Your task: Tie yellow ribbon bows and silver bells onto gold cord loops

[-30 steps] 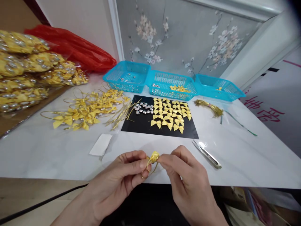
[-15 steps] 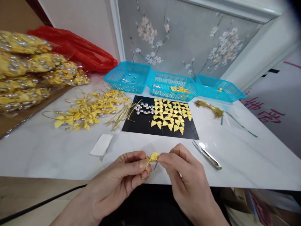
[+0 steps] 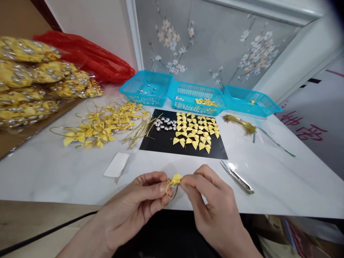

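Note:
Just above the table's front edge, my left hand [image 3: 146,195] and my right hand [image 3: 213,200] meet around a small yellow ribbon bow [image 3: 176,179]. A gold cord hangs from it in a loop. My left thumb and fingers pinch the bow's left side and the cord; my right thumb and forefinger pinch its right side. Beyond my hands, a black mat [image 3: 157,145] bears rows of yellow bows [image 3: 192,130] and a cluster of silver beads [image 3: 162,124]. Loose gold cords [image 3: 139,130] lie at the mat's left edge.
Finished-looking bows with cords [image 3: 99,123] are heaped at left, near bagged bows [image 3: 24,84]. A white card [image 3: 116,165] lies left of my hands, tweezers [image 3: 238,178] right. Blue baskets [image 3: 199,107] line the back. A tied cord bundle [image 3: 240,123] sits right of the mat.
Both hands keep their pinch on the bow and hardly move. The cord loop below it has shifted slightly; the whole view has moved a touch.

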Available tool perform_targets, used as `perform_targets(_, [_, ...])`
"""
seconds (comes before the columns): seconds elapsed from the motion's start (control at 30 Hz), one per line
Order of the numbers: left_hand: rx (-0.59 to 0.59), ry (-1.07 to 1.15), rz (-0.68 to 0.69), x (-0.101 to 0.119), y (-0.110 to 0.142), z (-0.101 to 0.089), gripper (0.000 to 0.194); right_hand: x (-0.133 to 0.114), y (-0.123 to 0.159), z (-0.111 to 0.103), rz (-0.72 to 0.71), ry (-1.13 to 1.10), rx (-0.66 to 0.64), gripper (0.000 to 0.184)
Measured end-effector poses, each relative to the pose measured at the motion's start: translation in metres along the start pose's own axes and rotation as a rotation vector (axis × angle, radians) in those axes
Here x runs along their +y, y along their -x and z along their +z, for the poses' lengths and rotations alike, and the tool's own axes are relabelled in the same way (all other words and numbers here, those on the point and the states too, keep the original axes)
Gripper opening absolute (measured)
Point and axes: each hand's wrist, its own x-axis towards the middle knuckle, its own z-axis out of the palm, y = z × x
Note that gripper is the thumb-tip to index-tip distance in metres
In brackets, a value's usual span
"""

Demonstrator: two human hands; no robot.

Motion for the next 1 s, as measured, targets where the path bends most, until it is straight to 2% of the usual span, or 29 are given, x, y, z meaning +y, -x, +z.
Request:
perform_targets(0.2, [-0.029, -0.116, 0.127, 0.0013, 0.0056, 0.0044, 0.024, -0.0111, 0.0031, -0.0002, 0.062, -0.039, -0.013, 0.019])
perform_targets(0.33, [-0.054, -0.167, 0.163, 0.0032, 0.0071, 0.0063, 0.028, -0.0114, 0.0016, -0.0015, 0.003, 0.042, 0.012, 0.018])
perform_targets(0.5, [-0.022, -0.162, 0.141, 0.0021, 0.0076, 0.0044, 0.030, -0.0092, -0.0006, -0.0023, -0.092, 0.159, 0.003, 0.023])
perform_targets(0.8, [0.071, -0.071, 0.038, 0.0009, 0.0050, 0.0002, 0.023, -0.0076, -0.0009, 0.0004, -0.061, 0.127, -0.017, 0.030])
perform_targets(1.0, [-0.067, -0.044, 0.026, -0.0020, 0.0038, -0.0002, 0.016, -0.0100, 0.0012, 0.0012, -0.053, 0.107, 0.003, 0.031])
